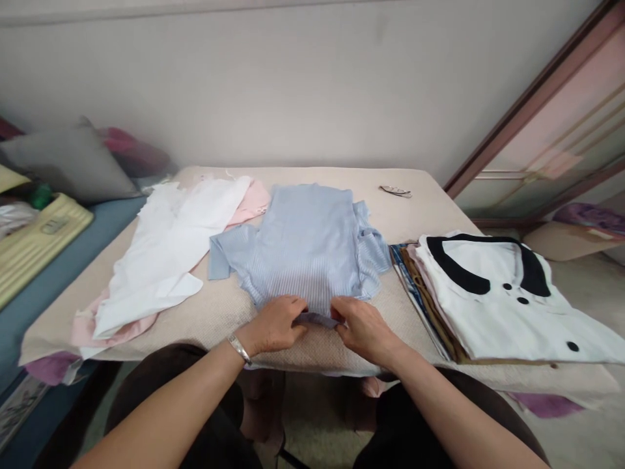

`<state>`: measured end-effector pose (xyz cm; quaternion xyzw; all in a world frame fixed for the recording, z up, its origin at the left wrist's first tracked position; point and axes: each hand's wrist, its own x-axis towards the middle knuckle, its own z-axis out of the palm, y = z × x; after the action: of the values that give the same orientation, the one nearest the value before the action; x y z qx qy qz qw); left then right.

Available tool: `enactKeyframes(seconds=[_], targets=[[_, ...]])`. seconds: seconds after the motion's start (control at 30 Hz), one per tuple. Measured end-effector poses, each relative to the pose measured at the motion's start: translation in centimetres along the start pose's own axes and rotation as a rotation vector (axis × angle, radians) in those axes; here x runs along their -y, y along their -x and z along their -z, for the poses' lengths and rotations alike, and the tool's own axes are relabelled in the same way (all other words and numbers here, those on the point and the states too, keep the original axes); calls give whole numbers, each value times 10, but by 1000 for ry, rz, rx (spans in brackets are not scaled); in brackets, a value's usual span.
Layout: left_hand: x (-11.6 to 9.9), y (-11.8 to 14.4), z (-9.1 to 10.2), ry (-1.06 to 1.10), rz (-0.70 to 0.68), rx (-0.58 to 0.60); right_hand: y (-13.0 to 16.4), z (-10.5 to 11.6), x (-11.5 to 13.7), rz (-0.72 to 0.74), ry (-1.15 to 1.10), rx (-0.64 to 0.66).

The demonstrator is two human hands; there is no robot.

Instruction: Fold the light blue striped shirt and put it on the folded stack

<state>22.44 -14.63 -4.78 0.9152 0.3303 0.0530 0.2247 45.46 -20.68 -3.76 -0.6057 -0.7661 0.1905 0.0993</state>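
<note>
Table (pixel 430 215): beige-covered
Shirt (pixel 310 241): pale blue, finely striped, spread out, rumpled at the sides
Left hand (pixel 277 324): pinching its near edge
Right hand (pixel 364 327): pinching the same edge

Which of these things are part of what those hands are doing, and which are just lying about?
Part of the work:
- blue shirt, its near edge held by the left hand and right hand
- probably the garment stack at right
- probably the loose white garment at left

Apparently just lying about:
- eyeglasses
- grey cushion
</note>
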Motion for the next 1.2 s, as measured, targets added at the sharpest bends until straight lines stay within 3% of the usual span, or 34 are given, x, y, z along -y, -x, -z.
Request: enactKeyframes(seconds=[0.1, 0.33, 0.57, 0.7, 0.83, 0.93, 1.0, 1.1, 1.2], targets=[[8, -2, 5, 47, 73, 55, -1, 0, -2, -27, -64, -9], [16, -7, 13, 227, 121, 30, -4, -6, 0, 7, -187, 8], [18, -11, 12, 329, 153, 7, -6, 3, -2, -34, -258, -11], [22, -14, 5, 215, 202, 12, -6, 1, -5, -124, -69, 23], [23, -13, 0, -118, 246, 59, -7, -3, -5, -211, 111, 92], [23, -10, 1, -267, 187, 38, -7, -3, -6, -229, 191, 70], [21, -8, 3, -323, 104, -43, -7, 2, -9, -230, 248, 24], [11, -7, 1, -361, -81, -178, -8, 15, -20, -263, 302, -91], [-7, -8, -11, -326, -303, -177, -6, 32, -38, -326, 271, -210]])
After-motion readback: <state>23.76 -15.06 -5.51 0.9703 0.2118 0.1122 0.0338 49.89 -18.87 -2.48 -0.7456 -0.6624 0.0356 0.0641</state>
